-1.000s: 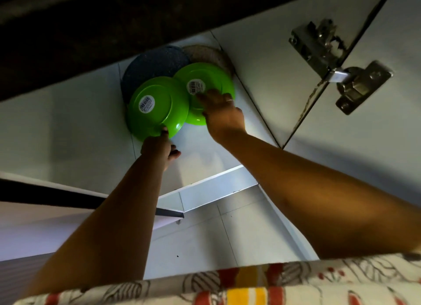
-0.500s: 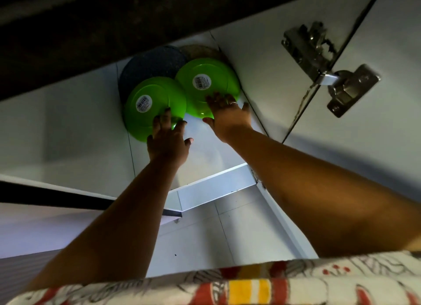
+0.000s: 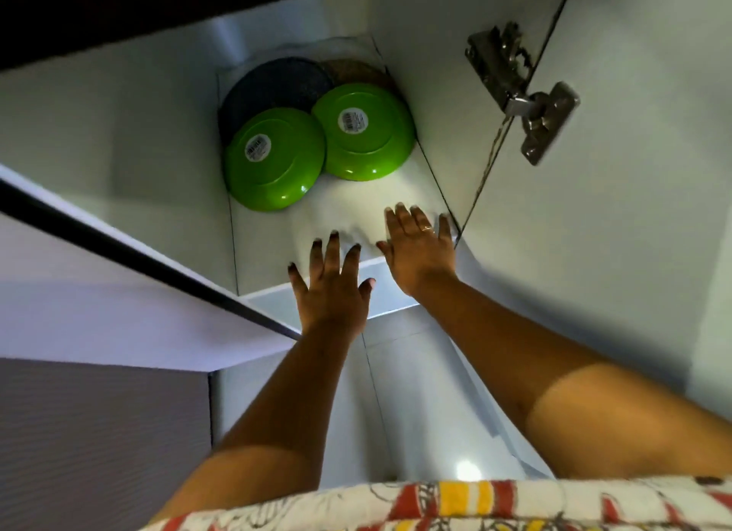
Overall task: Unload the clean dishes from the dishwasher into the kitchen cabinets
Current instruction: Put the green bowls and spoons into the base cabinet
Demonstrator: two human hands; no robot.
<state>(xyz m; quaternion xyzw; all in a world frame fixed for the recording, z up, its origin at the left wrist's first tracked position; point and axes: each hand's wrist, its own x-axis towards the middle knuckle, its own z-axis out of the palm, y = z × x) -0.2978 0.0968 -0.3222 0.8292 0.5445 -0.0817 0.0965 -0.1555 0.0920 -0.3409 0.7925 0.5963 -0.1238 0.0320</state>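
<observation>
Two green bowls lie side by side in the white upper cabinet, bottoms with barcode stickers toward me: the left green bowl (image 3: pixel 273 160) and the right green bowl (image 3: pixel 362 132). Behind them rest a dark blue plate (image 3: pixel 273 84) and a brownish plate (image 3: pixel 356 72), mostly hidden. My left hand (image 3: pixel 330 288) is open with fingers spread, below the bowls at the shelf's front edge (image 3: pixel 380 290). My right hand (image 3: pixel 420 249), wearing a ring, is also open and empty, near the shelf's right corner. Neither hand touches a bowl.
The open cabinet door (image 3: pixel 633 213) stands at the right with a metal hinge (image 3: pixel 523 94) beside the cabinet's side wall. A dark-edged white panel (image 3: pixel 138 261) runs diagonally at the left. A lower shelf (image 3: pixel 416 411) lies beneath my arms.
Both hands have let go of the green bowls and drawn back toward me to the shelf's front edge. The bowls stay in the cabinet.
</observation>
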